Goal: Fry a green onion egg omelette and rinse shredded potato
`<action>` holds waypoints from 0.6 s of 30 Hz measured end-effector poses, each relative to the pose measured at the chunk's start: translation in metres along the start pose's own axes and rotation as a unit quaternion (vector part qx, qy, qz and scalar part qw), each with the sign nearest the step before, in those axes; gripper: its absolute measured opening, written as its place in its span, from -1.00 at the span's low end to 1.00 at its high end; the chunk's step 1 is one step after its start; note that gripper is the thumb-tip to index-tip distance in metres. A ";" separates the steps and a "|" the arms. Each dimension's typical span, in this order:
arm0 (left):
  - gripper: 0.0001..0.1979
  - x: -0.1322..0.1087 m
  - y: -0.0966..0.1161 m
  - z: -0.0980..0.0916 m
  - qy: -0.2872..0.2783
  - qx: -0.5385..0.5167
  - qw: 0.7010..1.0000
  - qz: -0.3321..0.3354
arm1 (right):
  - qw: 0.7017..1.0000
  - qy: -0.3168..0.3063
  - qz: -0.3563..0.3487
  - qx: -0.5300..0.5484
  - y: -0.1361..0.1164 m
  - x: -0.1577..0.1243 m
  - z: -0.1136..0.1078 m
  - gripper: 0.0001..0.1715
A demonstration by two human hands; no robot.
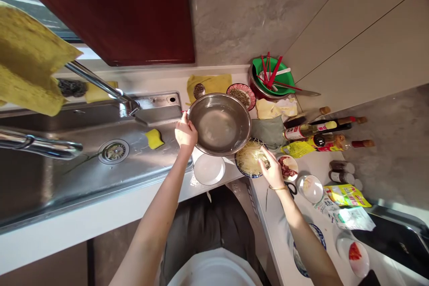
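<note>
My left hand (186, 133) grips the left rim of a wide stainless steel bowl (219, 125), which appears to hold some clear liquid. At the right, my right hand (272, 170) reaches over the edge of a blue-rimmed plate of pale shreds (248, 157), thumb and fingers apart. Whether its fingertips touch the shreds is hard to tell. The bowl overlaps the far side of that plate. Below the bowl, a white round dish (209, 170) sits by the counter's front edge. A small plate of dark red pieces (288, 168) lies just right of my right hand.
A steel sink (83, 178) with a yellow sponge (154, 139) and faucet (127, 106) fills the left. Behind the bowl are a pink plate (250, 98) and a green basin (283, 85) with red chopsticks. Bottles (310, 130), scissors (291, 189) and a knife (306, 93) lie right.
</note>
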State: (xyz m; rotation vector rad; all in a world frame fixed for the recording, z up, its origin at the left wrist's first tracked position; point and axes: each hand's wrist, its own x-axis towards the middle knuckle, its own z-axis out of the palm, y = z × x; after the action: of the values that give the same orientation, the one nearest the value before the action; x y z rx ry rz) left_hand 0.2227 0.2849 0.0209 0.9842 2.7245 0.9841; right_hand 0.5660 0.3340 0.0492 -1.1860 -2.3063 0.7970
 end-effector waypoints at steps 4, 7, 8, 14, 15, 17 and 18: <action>-0.52 -0.001 -0.001 0.001 0.000 0.007 1.000 -0.009 | 0.990 -0.016 0.030 0.140 -0.024 0.040 -0.001 -0.52; -0.52 -0.001 -0.002 0.001 -0.003 0.009 1.000 -0.003 | 0.981 -0.103 -0.013 0.166 -0.043 0.098 0.029 -0.53; -0.52 -0.001 -0.002 0.001 -0.003 0.009 1.000 0.002 | 0.980 -0.137 -0.027 0.144 -0.048 0.120 0.043 -0.52; -0.53 -0.001 0.000 -0.001 0.000 0.018 1.000 0.002 | 0.946 -0.253 0.186 -0.080 -0.060 0.200 0.124 -0.12; -0.53 -0.001 0.000 -0.001 -0.001 0.014 1.000 0.001 | 0.936 -0.256 0.223 -0.094 -0.061 0.201 0.133 -0.11; -0.53 0.000 0.000 -0.001 -0.004 0.002 1.000 -0.002 | 0.931 -0.260 0.245 -0.069 -0.066 0.195 0.147 -0.08; -0.53 0.000 0.000 -0.001 -0.006 -0.004 1.000 -0.004 | 0.932 -0.267 0.241 -0.040 -0.070 0.189 0.153 -0.06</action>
State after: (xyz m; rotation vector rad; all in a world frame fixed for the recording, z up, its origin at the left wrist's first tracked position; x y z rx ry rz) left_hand 0.2226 0.2844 0.0218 0.9741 2.7105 0.9854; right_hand 0.3308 0.4135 0.0018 -1.7934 -2.5008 1.3516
